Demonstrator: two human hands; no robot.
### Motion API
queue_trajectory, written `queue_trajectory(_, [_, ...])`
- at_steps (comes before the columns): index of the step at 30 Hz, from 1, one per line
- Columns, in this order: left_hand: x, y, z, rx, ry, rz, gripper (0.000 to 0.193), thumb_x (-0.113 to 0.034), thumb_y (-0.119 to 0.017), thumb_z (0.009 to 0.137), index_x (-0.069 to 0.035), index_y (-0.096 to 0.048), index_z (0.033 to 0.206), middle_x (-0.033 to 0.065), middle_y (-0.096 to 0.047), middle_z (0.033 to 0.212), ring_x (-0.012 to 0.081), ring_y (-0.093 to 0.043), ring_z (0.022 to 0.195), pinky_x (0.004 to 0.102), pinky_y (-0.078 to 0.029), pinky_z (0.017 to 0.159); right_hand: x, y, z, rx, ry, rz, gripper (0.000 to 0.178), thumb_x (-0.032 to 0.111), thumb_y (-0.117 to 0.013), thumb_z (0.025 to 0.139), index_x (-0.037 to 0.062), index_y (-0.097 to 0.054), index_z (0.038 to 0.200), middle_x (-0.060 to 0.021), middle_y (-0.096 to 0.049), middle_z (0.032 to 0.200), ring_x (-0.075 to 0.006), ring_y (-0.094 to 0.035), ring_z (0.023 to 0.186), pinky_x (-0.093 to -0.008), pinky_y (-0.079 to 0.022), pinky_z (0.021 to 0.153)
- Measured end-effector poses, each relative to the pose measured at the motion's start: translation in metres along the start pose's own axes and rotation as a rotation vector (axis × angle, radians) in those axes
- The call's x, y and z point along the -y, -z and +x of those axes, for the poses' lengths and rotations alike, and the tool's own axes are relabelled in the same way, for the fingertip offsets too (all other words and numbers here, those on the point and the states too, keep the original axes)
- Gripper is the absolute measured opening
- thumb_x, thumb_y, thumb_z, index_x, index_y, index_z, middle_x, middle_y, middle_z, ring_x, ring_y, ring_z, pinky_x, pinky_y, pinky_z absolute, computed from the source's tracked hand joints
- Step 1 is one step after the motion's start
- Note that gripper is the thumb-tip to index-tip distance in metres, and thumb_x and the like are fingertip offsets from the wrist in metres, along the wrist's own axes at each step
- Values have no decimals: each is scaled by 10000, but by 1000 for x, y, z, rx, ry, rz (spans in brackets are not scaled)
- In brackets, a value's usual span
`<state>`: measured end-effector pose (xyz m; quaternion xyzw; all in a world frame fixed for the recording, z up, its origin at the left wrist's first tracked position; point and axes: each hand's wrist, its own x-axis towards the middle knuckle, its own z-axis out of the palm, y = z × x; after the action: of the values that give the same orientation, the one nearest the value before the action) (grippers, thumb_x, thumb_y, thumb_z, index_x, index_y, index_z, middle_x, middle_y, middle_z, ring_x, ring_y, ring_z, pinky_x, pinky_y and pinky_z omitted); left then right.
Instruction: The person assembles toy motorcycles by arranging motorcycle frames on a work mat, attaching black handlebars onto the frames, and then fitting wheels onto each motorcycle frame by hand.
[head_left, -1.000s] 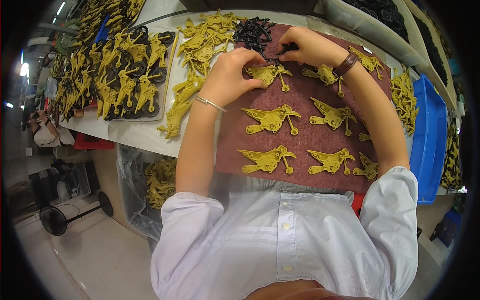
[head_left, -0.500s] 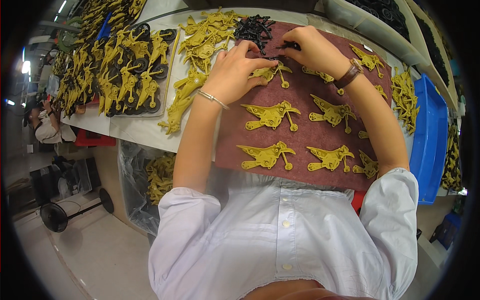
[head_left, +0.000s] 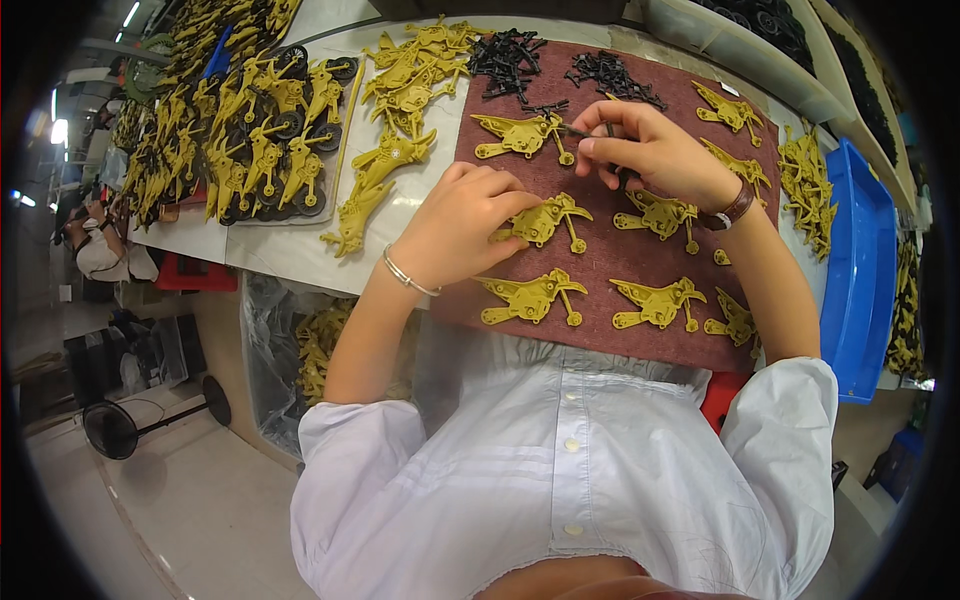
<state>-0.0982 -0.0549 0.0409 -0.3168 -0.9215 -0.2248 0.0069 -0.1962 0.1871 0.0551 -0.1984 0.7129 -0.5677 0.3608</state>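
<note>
My left hand (head_left: 470,218) is closed on the tail end of a yellow plastic toy motorcycle body half (head_left: 548,222), which lies flat on the maroon cloth (head_left: 600,280). Over the cloth, just right of it, my right hand (head_left: 648,150) pinches small black plastic parts (head_left: 580,131) between curled fingers; how many are in the palm is hidden. Beyond my left hand lies another yellow body half (head_left: 515,136), with black pieces by its upper edge. Nearer to me sit a yellow half (head_left: 530,298) and a similar one (head_left: 660,303) to its right.
Two heaps of black parts, one left (head_left: 505,62) and one right (head_left: 612,75), lie at the cloth's far side. Loose yellow bodies (head_left: 410,95) line the left. Yellow toy motorcycles with black wheels (head_left: 260,150) fill a board farther left. At right stands a blue tray (head_left: 857,280).
My left hand has moved toward me, from the far yellow body half to the nearer one. My right hand has also come nearer, away from the black heap, with black parts in its fingers.
</note>
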Motion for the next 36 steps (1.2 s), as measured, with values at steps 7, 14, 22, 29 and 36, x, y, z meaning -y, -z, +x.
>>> queue_trajectory(7, [7,8,-6,-13,38,63,402,-139,-752,702,-91,-665,1091,48,-639,1022,235,-591,998,355,-404,915,-9,-12,0,-41,169,-153,144,142,-672,875,7,-651,921,-28,-639,747,-69,-523,540,-227,-439,515])
queue_trajectory(14, [11,7,-4,-46,23,-24,366,-125,-772,697,-75,-651,1039,59,-653,1008,249,-595,993,370,-422,906,-27,-35,20,-189,478,-509,168,161,-726,827,28,-705,927,-71,-685,766,-149,-581,612,-276,-459,604])
queue_trajectory(22, [11,1,-2,-59,83,-106,316,-48,-754,657,-69,-592,928,82,-645,892,277,-614,914,385,-478,833,-29,-37,23,-155,397,-630,202,195,-751,785,34,-726,903,-132,-695,808,-283,-638,728,-358,-490,680])
queue_trajectory(29, [13,0,1,-48,55,-135,351,-35,-757,650,-59,-567,944,87,-640,902,287,-609,916,391,-478,817,-26,-41,25,-144,305,-595,209,196,-760,770,37,-736,905,-133,-695,807,-282,-634,720,-361,-487,687])
queue_trajectory(36, [15,-1,0,-43,57,-174,347,-31,-754,652,-52,-567,943,95,-639,909,301,-606,916,391,-479,816,-30,-40,22,-250,432,-682,195,203,-751,754,54,-732,878,-154,-695,798,-315,-669,733,-383,-513,668])
